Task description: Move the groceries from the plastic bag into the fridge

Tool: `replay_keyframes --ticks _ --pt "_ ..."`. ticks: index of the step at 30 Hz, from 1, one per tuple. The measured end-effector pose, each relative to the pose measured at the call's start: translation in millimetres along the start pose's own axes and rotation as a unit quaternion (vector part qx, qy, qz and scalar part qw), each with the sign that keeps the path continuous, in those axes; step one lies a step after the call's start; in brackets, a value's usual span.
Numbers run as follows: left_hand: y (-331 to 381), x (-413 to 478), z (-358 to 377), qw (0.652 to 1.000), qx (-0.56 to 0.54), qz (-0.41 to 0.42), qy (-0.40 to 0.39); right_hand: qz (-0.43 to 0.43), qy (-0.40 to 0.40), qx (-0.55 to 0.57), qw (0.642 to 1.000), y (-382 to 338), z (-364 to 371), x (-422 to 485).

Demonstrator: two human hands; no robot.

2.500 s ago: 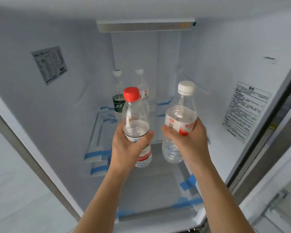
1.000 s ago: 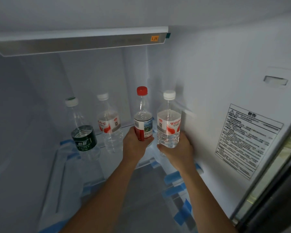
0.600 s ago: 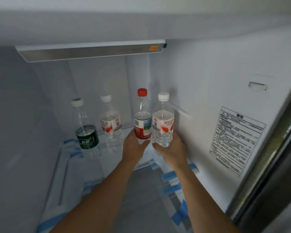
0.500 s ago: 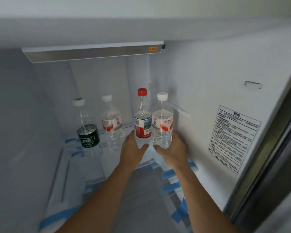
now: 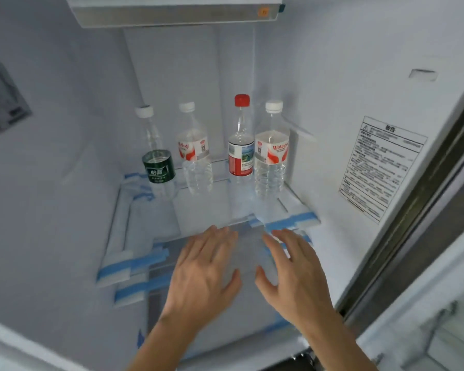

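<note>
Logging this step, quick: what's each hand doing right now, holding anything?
Left hand: open, fingers spread, holding nothing.
Right hand: open, fingers spread, holding nothing.

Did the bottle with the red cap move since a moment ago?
Yes. The red-capped bottle went deeper into the fridge and now stands on the glass shelf, beside the white-capped bottle near the right wall.

left grip (image 5: 202, 274) empty, right grip (image 5: 292, 277) splayed
</note>
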State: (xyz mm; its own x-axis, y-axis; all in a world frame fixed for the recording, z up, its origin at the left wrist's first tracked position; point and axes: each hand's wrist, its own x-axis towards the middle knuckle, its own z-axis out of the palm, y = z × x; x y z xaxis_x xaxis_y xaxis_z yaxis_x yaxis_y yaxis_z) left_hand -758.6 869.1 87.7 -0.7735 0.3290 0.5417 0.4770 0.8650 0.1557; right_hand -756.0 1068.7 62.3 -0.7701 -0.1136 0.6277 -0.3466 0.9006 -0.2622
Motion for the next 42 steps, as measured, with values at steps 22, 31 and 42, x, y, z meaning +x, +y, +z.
replay_keyframes --ticks 22,31,42 --pt "46 -94 42 0.995 -0.004 -0.031 -0.09 0.072 -0.154 -0.036 0.985 -8 -9 -117" --pt "33 -92 61 0.984 -0.105 0.112 -0.086 0.195 -0.103 -0.115 0.969 -43 -16 -142" --pt "71 -113 68 0.922 -0.191 0.262 -0.212 0.381 -0.048 -0.222 0.896 -92 -52 -221"
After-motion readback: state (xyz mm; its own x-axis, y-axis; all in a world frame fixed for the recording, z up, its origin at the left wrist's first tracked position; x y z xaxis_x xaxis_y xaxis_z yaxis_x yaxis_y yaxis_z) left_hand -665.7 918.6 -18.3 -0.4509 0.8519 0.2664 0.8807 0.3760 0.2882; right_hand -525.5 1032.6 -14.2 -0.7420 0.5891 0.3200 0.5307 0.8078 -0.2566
